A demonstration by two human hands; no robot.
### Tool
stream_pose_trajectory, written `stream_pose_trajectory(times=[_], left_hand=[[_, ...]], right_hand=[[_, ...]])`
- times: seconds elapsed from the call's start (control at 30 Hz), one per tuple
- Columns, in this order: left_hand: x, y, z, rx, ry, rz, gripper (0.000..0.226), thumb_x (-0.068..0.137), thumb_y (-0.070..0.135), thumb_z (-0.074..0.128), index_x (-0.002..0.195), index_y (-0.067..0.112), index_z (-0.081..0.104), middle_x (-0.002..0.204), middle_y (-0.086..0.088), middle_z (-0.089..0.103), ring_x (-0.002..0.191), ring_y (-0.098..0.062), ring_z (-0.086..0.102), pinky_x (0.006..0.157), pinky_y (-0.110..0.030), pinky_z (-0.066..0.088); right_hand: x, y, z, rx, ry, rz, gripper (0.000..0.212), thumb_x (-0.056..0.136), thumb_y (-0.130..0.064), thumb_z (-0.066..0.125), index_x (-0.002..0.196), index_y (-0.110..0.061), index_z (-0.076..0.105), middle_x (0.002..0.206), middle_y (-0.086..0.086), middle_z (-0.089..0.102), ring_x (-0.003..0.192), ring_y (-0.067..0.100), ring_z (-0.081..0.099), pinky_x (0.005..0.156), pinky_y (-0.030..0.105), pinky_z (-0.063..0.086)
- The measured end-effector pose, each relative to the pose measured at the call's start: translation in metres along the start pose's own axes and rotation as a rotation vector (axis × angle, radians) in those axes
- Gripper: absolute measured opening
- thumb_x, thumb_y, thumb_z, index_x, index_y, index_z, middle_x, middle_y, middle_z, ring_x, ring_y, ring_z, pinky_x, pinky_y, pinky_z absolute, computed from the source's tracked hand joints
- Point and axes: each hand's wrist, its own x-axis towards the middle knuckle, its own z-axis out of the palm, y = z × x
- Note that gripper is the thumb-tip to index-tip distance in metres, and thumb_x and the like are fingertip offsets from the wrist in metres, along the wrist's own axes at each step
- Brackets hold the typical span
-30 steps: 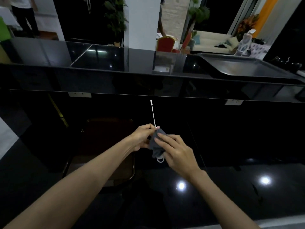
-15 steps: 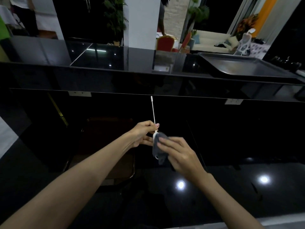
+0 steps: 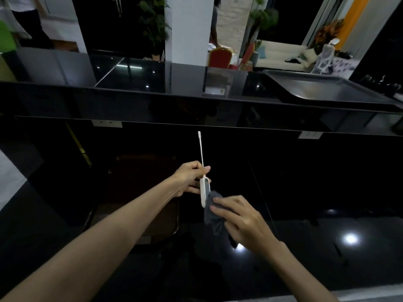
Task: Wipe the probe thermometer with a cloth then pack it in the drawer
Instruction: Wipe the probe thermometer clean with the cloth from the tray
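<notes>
Upright, the thermometer [image 3: 204,188] sits pinched by the left hand [image 3: 192,178], right hand [image 3: 242,219] gripping the cloth [image 3: 212,212].

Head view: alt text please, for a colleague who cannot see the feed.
The left hand holds a white probe thermometer upright, probe pointing up, while the right hand presses a grey cloth against its lower body. Both are above a glossy black counter.

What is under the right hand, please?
The grey cloth is under the right hand, against the lower end of the white thermometer, which the left hand holds. How the cloth is bunched under the palm is covered.
</notes>
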Motion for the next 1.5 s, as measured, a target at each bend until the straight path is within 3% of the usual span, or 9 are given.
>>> stream_pose_trajectory(times=[0.1, 0.2, 0.3, 0.53, 0.67, 0.8, 1.0, 1.27, 1.5], left_hand=[[0.002, 0.000, 0.007, 0.094, 0.057, 0.060, 0.027, 0.093, 0.036, 0.061, 0.079, 0.014, 0.051, 0.075, -0.002, 0.060, 0.068, -0.016, 0.063, 0.049, -0.025, 0.052], [0.007, -0.004, 0.010, 0.160, 0.093, 0.120, 0.027, 0.096, 0.033, 0.056, 0.078, 0.014, 0.049, 0.072, -0.003, 0.054, 0.068, -0.017, 0.055, 0.054, -0.026, 0.047], [0.008, -0.006, 0.003, 0.113, 0.081, 0.100, 0.030, 0.094, 0.036, 0.059, 0.077, 0.014, 0.048, 0.071, -0.002, 0.054, 0.065, -0.015, 0.056, 0.055, -0.026, 0.047], [0.003, -0.006, -0.005, -0.080, 0.096, 0.043, 0.029, 0.093, 0.030, 0.062, 0.074, 0.015, 0.045, 0.076, -0.010, 0.064, 0.074, -0.029, 0.072, 0.055, -0.033, 0.059], [0.005, -0.005, 0.003, 0.057, 0.108, 0.083, 0.025, 0.095, 0.030, 0.058, 0.078, 0.014, 0.049, 0.072, -0.004, 0.056, 0.066, -0.016, 0.059, 0.051, -0.025, 0.051], [0.011, -0.004, 0.003, 0.133, 0.127, 0.121, 0.027, 0.094, 0.033, 0.060, 0.079, 0.012, 0.050, 0.073, -0.005, 0.053, 0.068, -0.015, 0.054, 0.050, -0.023, 0.045], [0.005, -0.004, -0.013, -0.084, 0.073, 0.017, 0.029, 0.094, 0.027, 0.060, 0.072, 0.014, 0.045, 0.072, -0.006, 0.060, 0.073, -0.028, 0.070, 0.056, -0.034, 0.059], [0.012, -0.011, -0.005, 0.044, 0.099, 0.113, 0.031, 0.095, 0.025, 0.059, 0.069, 0.014, 0.045, 0.064, -0.003, 0.047, 0.056, -0.014, 0.046, 0.042, -0.017, 0.040], [0.006, -0.019, -0.018, -0.032, 0.136, -0.008, 0.031, 0.089, 0.029, 0.068, 0.067, 0.018, 0.048, 0.060, 0.003, 0.052, 0.051, -0.009, 0.058, 0.063, -0.035, 0.053]], right_hand=[[0.023, 0.005, 0.002, 0.012, 0.047, 0.158, 0.042, 0.088, -0.009, 0.047, 0.129, -0.009, 0.059, 0.138, 0.006, 0.053, 0.116, 0.025, 0.054, 0.097, 0.033, 0.047], [0.040, 0.008, 0.015, 0.011, -0.017, 0.219, 0.051, 0.087, -0.009, 0.042, 0.138, -0.011, 0.049, 0.145, 0.008, 0.043, 0.125, 0.025, 0.047, 0.103, 0.035, 0.044], [0.037, 0.003, 0.025, 0.023, -0.070, 0.203, 0.059, 0.082, 0.002, 0.055, 0.139, -0.012, 0.046, 0.146, 0.011, 0.038, 0.124, 0.026, 0.044, 0.104, 0.034, 0.043], [0.017, -0.003, 0.011, -0.016, -0.150, -0.026, 0.033, 0.084, -0.010, 0.049, 0.112, -0.015, 0.066, 0.129, 0.004, 0.056, 0.101, 0.024, 0.055, 0.070, 0.035, 0.057], [0.044, 0.007, 0.008, -0.030, -0.027, 0.103, 0.046, 0.082, -0.004, 0.048, 0.126, -0.012, 0.059, 0.133, 0.005, 0.056, 0.108, 0.027, 0.054, 0.088, 0.032, 0.053], [0.045, 0.005, 0.027, -0.011, -0.057, 0.221, 0.066, 0.075, 0.008, 0.058, 0.138, -0.007, 0.046, 0.139, 0.011, 0.046, 0.120, 0.028, 0.047, 0.097, 0.039, 0.049], [0.023, -0.008, 0.015, 0.044, -0.132, 0.088, 0.041, 0.080, -0.012, 0.048, 0.118, -0.017, 0.063, 0.126, -0.003, 0.058, 0.102, 0.020, 0.056, 0.071, 0.034, 0.056], [0.051, -0.008, 0.035, 0.072, -0.021, 0.274, 0.060, 0.078, 0.002, 0.057, 0.137, -0.010, 0.048, 0.140, 0.008, 0.045, 0.119, 0.025, 0.047, 0.099, 0.036, 0.048], [0.017, -0.006, 0.012, 0.212, -0.157, 0.060, 0.042, 0.075, -0.004, 0.054, 0.111, -0.017, 0.070, 0.123, 0.000, 0.063, 0.098, 0.020, 0.062, 0.084, 0.031, 0.052]])
